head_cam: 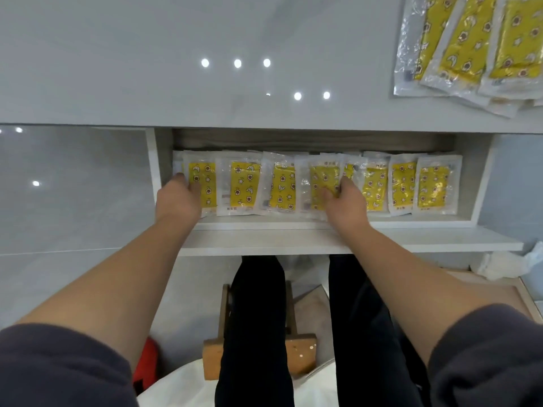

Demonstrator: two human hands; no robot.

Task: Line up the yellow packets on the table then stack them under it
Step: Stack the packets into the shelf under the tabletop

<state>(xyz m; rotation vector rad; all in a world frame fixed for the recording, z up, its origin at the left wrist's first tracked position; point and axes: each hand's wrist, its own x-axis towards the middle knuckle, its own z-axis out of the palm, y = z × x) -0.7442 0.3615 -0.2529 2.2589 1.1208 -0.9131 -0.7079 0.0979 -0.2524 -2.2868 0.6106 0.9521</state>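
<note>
Several yellow packets in clear wrappers stand side by side in the shelf compartment [323,223] under the grey table top [205,92]. My left hand [177,199] reaches in and holds the leftmost packet [202,183] at its left edge. My right hand [343,202] grips a packet in the middle of the row [321,179], thumb on its face. More upright packets [404,185] stand to the right of that hand. A loose pile of yellow packets [470,45] lies on the table top at the far right.
A white ledge [411,242] juts out below the compartment. My legs in dark trousers straddle a wooden stool [299,352]. A red object [147,365] lies on the floor at the left, crumpled plastic [511,264] at the right.
</note>
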